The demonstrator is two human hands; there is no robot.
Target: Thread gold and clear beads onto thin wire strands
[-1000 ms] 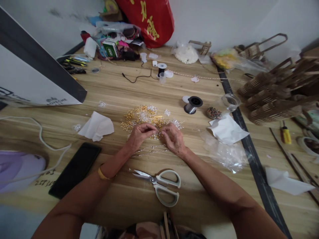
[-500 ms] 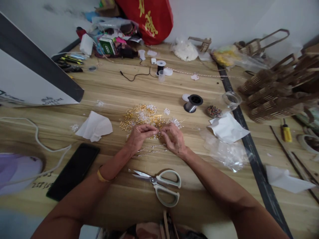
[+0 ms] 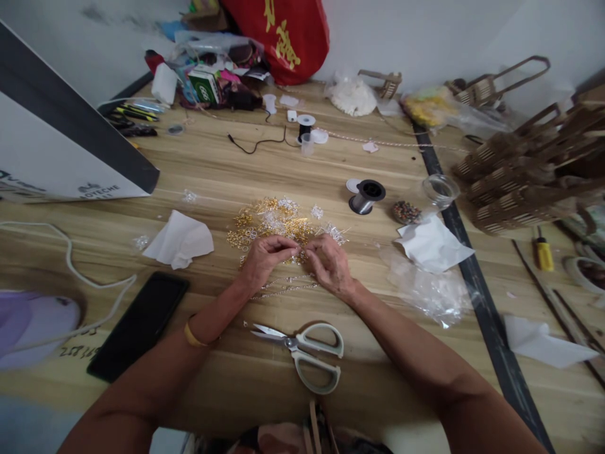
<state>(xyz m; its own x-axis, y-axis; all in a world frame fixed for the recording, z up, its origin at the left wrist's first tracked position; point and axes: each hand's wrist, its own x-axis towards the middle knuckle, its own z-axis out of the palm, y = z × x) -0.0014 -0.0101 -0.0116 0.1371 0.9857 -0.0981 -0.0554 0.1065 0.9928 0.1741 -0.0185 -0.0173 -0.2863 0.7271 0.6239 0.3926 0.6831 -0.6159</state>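
Note:
My left hand and my right hand meet fingertip to fingertip over the near edge of a pile of gold and silver jewelry findings. Each hand pinches with thumb and forefinger; whatever is between the tips is too small to make out. Just below the hands a thin beaded chain lies in two strands on the wooden table, its right end reaching under my right hand. Closer to me rest scissors with pale handles, their blades pointing left and slightly apart.
A black phone and white paper lie to the left. On the right are a wire spool, a clear jar, crumpled plastic and stacked brown wooden pieces. A red bag stands at the back.

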